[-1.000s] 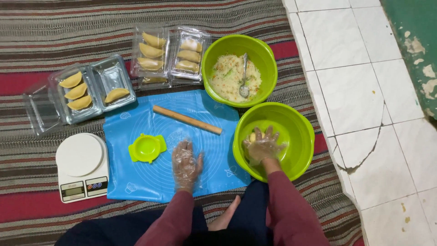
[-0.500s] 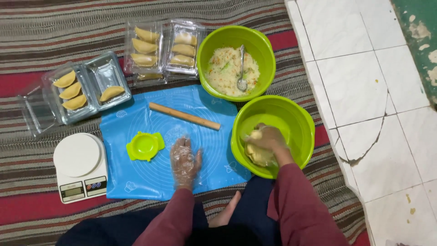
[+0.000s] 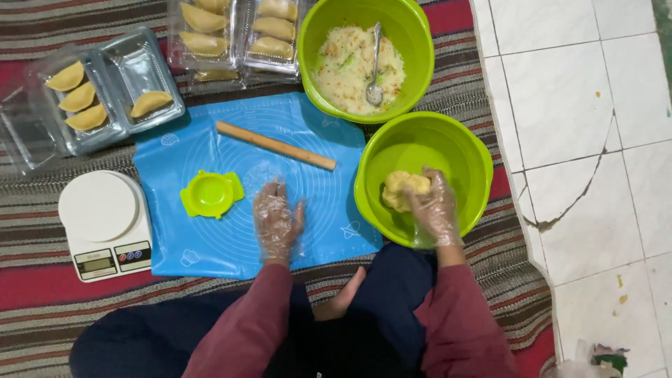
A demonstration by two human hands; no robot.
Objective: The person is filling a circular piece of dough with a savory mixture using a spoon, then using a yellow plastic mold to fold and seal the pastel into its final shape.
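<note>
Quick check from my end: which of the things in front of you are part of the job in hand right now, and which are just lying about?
In hand:
- right hand gripping the dough lump
- near green bowl holding the dough
- left hand flat on the blue mat

Lying about:
- rolling pin
- green press mould
- kitchen scale
- filling bowl with spoon
- clear trays of shaped pastries

Right hand [image 3: 435, 207] is gripping dough [image 3: 400, 190] inside green bowl [image 3: 467, 150]; left hand [image 3: 276, 222] is lying flat on blue mat [image 3: 210, 150], beside mould [image 3: 211, 194].
</note>
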